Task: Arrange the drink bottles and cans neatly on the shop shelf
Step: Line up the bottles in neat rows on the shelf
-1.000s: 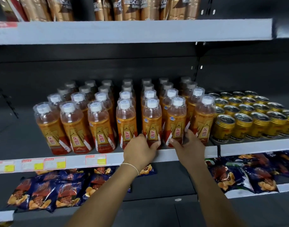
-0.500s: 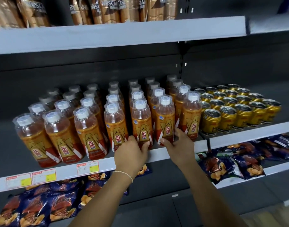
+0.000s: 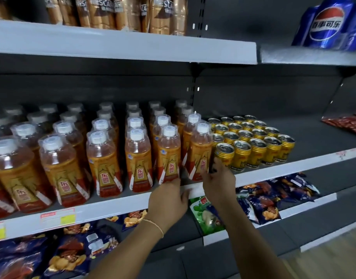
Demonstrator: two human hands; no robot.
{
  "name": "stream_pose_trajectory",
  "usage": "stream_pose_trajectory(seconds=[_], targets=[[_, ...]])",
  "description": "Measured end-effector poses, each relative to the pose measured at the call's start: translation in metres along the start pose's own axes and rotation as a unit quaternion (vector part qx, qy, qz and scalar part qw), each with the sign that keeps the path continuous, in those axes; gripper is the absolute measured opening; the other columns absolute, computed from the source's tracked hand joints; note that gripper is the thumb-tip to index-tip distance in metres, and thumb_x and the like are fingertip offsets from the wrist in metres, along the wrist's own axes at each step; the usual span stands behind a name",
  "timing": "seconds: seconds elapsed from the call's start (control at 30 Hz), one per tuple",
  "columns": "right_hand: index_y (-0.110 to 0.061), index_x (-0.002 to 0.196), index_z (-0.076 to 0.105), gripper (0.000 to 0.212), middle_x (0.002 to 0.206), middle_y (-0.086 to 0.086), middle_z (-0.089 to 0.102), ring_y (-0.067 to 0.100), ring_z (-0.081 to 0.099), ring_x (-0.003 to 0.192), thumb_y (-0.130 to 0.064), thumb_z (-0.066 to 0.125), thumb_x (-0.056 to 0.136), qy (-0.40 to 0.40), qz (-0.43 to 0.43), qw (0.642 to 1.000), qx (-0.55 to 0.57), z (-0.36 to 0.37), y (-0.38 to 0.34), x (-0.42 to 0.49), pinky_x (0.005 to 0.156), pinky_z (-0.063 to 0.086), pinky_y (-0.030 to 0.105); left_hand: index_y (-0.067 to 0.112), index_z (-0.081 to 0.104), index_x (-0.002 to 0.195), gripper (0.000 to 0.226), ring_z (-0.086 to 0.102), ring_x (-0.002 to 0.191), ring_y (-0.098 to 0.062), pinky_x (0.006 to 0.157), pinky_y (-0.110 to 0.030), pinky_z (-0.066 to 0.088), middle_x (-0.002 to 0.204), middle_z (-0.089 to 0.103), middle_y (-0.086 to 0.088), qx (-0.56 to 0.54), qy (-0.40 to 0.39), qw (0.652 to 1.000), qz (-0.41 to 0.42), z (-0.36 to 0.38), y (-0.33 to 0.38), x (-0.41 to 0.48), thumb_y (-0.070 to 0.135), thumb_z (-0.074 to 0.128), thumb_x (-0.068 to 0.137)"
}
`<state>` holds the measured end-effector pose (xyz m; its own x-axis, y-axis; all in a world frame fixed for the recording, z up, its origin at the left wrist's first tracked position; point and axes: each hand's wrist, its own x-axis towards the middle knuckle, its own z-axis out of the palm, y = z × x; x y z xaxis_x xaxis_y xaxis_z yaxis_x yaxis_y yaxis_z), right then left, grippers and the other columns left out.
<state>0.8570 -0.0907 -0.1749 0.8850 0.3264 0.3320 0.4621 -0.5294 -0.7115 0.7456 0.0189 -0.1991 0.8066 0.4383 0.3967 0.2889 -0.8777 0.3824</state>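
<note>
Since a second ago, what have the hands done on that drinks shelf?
Both hands slid right along the front row, about one bottle over. The left hand now touches the base of the next-to-last bottle. The right hand now holds the end bottle, beside the cans. Bottles and cans stand as before.

One wide-angle view, worn on the person's head, faces the grey metal shop shelf (image 3: 273, 172) from close in, tilted slightly down. Orange-labelled clear plastic bottles (image 3: 104, 166) fill 9 o'clock and gold ribbed metal cans (image 3: 253, 150) lie toward 3 o'clock. The left hand (image 3: 167, 200) and right hand (image 3: 218, 180) enter from 6 o'clock.
</note>
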Motion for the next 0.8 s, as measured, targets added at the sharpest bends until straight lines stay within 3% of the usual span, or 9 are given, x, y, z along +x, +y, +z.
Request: stream_pose_trajectory(seconds=[0.1, 0.17, 0.27, 0.33, 0.57, 0.67, 0.73, 0.8], targets=[[-0.018, 0.133, 0.051, 0.045, 0.122, 0.000, 0.066, 0.023, 0.063, 0.110, -0.028, 0.067, 0.093, -0.058, -0.016, 0.998, -0.005, -0.005, 0.006, 0.024, 0.092, 0.050, 0.032, 0.022, 0.060, 0.116, 0.028, 0.065, 0.093, -0.024, 0.065, -0.027, 0.043, 0.103, 0.070, -0.003, -0.021, 0.016, 0.999, -0.024, 0.013, 0.016, 0.016, 0.035, 0.055, 0.092], [-0.017, 0.140, 0.048, 0.054, 0.130, 0.000, 0.063, 0.023, 0.061, 0.116, -0.028, 0.070, 0.092, -0.089, -0.028, 0.996, 0.009, -0.007, 0.012, 0.036, 0.099, 0.050, 0.035, 0.022, 0.058, 0.122, 0.032, 0.065, 0.095, -0.026, 0.068, -0.029, 0.049, 0.104, 0.070, -0.005, -0.035, 0.020, 0.998, -0.038, 0.021, 0.026, 0.026, 0.032, 0.057, 0.091], [-0.016, 0.127, 0.059, 0.042, 0.119, 0.001, 0.069, 0.021, 0.063, 0.110, -0.030, 0.072, 0.090, -0.114, -0.072, 0.991, 0.000, -0.008, 0.022, 0.049, 0.088, 0.043, 0.023, 0.019, 0.057, 0.122, 0.036, 0.066, 0.093, -0.029, 0.071, -0.037, 0.054, 0.102, 0.070, -0.007, -0.035, 0.019, 0.997, -0.067, 0.028, 0.038, 0.037, 0.038, 0.058, 0.091], [-0.015, 0.120, 0.062, 0.038, 0.112, 0.002, 0.071, 0.022, 0.065, 0.105, -0.030, 0.074, 0.088, -0.113, -0.083, 0.990, 0.003, -0.007, 0.025, 0.054, 0.081, 0.041, 0.022, 0.017, 0.057, 0.119, 0.039, 0.066, 0.090, -0.029, 0.067, -0.036, 0.053, 0.098, 0.070, -0.007, -0.026, 0.027, 0.996, -0.085, 0.031, 0.042, 0.042, 0.044, 0.058, 0.091], [-0.013, 0.126, 0.059, 0.046, 0.116, 0.005, 0.070, 0.025, 0.067, 0.105, -0.032, 0.074, 0.087, -0.152, -0.088, 0.984, 0.040, -0.014, 0.025, 0.054, 0.092, 0.053, 0.039, 0.016, 0.058, 0.107, 0.040, 0.067, 0.088, -0.031, 0.066, -0.034, 0.050, 0.095, 0.070, -0.007, 0.004, 0.030, 0.989, -0.147, 0.041, 0.048, 0.053, 0.050, 0.059, 0.087], [-0.020, 0.125, 0.063, 0.044, 0.112, -0.006, 0.070, 0.010, 0.066, 0.102, -0.042, 0.070, 0.088, -0.165, -0.087, 0.975, 0.118, -0.034, 0.022, 0.063, 0.090, 0.054, 0.034, 0.017, 0.052, 0.096, 0.045, 0.067, 0.087, -0.031, 0.061, -0.032, 0.044, 0.092, 0.070, -0.007, 0.028, 0.022, 0.983, -0.178, 0.045, 0.051, 0.057, 0.060, 0.058, 0.086], [-0.039, 0.113, 0.066, 0.026, 0.105, -0.020, 0.069, -0.003, 0.063, 0.097, -0.053, 0.058, 0.092, -0.140, -0.068, 0.966, 0.206, -0.048, 0.008, 0.082, 0.086, 0.053, 0.030, 0.020, 0.046, 0.090, 0.049, 0.067, 0.087, -0.030, 0.061, -0.032, 0.045, 0.090, 0.069, -0.005, 0.035, 0.013, 0.980, -0.194, 0.047, 0.050, 0.059, 0.068, 0.055, 0.084], [-0.046, 0.113, 0.065, 0.023, 0.117, -0.012, 0.067, 0.004, 0.062, 0.107, -0.053, 0.048, 0.098, -0.167, 0.012, 0.919, 0.357, -0.050, -0.017, 0.114, 0.092, 0.051, 0.031, 0.020, 0.046, 0.093, 0.053, 0.067, 0.090, -0.029, 0.065, -0.034, 0.048, 0.092, 0.069, -0.004, 0.044, 0.011, 0.978, -0.204, 0.049, 0.049, 0.061, 0.072, 0.052, 0.083]])
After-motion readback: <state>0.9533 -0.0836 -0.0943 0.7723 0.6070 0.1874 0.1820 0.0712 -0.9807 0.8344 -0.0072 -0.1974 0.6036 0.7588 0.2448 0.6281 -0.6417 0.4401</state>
